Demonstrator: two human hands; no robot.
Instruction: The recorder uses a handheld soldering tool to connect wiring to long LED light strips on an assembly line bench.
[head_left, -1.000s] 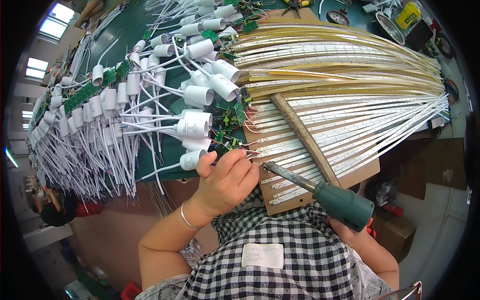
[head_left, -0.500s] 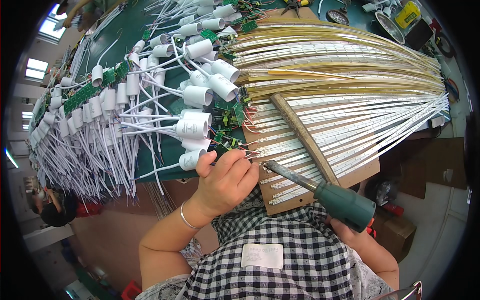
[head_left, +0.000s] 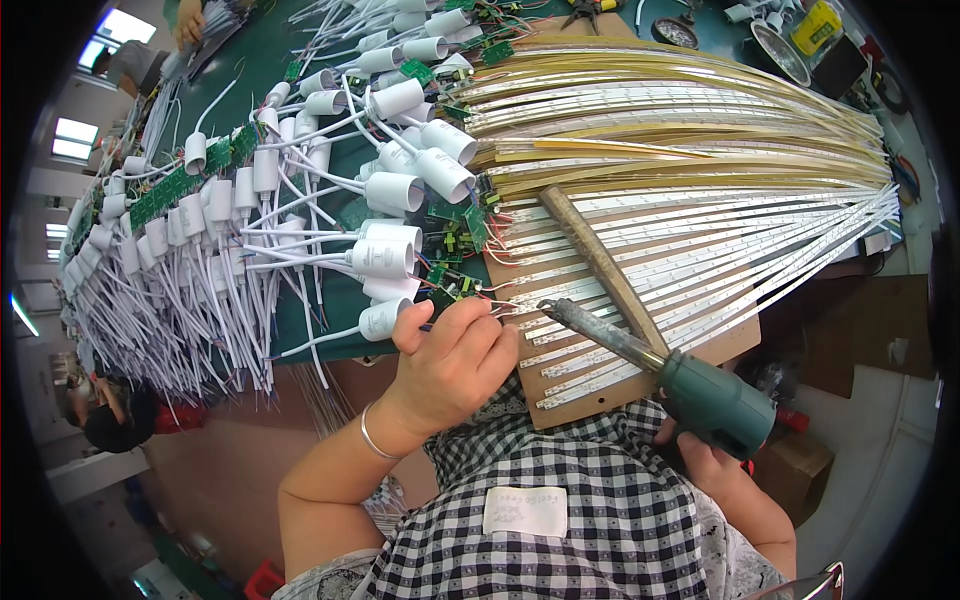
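Observation:
My left hand (head_left: 455, 355) is closed around thin wires at a small green circuit board (head_left: 448, 285), right at the near end of the long white and yellow light strips (head_left: 690, 180). My right hand (head_left: 710, 462), mostly hidden behind the tool, grips a soldering iron by its green handle (head_left: 712, 400). The iron's dark metal tip (head_left: 560, 312) points at the strip ends beside my left fingers. A wooden bar (head_left: 600, 262) lies across the strips, which rest on a brown board (head_left: 735, 340). White cylindrical lamp caps (head_left: 385, 258) with white wires sit just left of my left hand.
Many more white caps with wires and green circuit boards (head_left: 190, 215) spread over the green table (head_left: 260, 70) to the left. Tools and a yellow box (head_left: 815, 25) lie at the far right. Another person (head_left: 110, 415) is at the lower left. A cardboard box (head_left: 790, 465) stands on the floor.

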